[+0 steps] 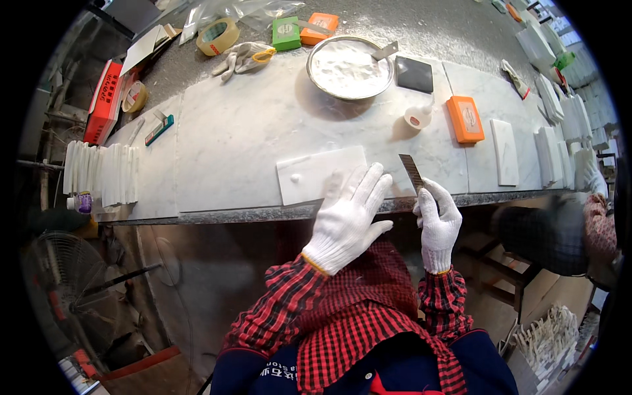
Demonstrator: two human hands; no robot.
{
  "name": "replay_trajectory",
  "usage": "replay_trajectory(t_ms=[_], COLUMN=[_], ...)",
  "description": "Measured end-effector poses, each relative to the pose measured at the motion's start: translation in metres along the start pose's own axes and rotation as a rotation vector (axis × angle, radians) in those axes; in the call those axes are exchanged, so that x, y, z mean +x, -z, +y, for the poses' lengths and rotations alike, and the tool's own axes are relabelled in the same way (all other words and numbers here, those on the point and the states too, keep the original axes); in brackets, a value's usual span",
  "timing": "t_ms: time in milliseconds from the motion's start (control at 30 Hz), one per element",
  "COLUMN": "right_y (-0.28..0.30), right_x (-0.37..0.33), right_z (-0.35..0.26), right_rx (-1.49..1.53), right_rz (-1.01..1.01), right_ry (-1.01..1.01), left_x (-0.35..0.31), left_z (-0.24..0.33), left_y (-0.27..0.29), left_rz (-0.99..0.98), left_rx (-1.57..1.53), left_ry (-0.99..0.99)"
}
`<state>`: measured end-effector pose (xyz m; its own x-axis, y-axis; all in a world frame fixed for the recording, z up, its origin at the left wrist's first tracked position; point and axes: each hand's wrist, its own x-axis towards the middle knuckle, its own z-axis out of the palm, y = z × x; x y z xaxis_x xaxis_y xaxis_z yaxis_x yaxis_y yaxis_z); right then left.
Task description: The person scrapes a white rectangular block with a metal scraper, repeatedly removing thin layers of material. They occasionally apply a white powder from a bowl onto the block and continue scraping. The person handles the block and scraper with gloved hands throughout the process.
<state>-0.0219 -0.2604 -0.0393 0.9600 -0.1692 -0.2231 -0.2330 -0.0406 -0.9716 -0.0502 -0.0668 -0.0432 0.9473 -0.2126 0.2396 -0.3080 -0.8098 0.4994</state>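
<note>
White knit gloves cover both my hands. My left hand (349, 220) has its fingers stretched out over the right part of a white marble tile (315, 172); I cannot tell whether it presses on it. On the tile's left half sits a small dab of white paste (295, 178). In my right hand (438, 220), at the table's front edge, a thin dark metal scraper blade (412, 172) is pinched between thumb and fingers, pointing up and away. Beyond it a steel bowl (315, 80) holds white paste, with a metal spatula (386, 51) resting in it.
Right of the bowl are a black square (415, 74), a small white bottle (417, 117) and an orange box (465, 120). Stacked white tiles (102, 172) stand at the left, a cutter knife (159, 130) nearby. Tape (218, 36) and gloves (243, 58) lie behind. Another person's sleeve (600, 220) shows far right.
</note>
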Motion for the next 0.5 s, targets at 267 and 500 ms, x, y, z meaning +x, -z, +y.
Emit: replay_trajectory(t_ms=[267, 500], right_y=[0.001, -0.027], right_x=[0.001, 0.049], right_z=[-0.010, -0.036], right_rx=[-0.102, -0.226], right_rz=[-0.048, -0.251], right_ry=[-0.004, 0.013], left_x=[-0.016, -0.016], left_z=[-0.027, -0.028], left_y=[0.018, 0.011], left_rz=[0.037, 0.034], left_rx=[0.083, -0.017], left_ry=[0.076, 0.071])
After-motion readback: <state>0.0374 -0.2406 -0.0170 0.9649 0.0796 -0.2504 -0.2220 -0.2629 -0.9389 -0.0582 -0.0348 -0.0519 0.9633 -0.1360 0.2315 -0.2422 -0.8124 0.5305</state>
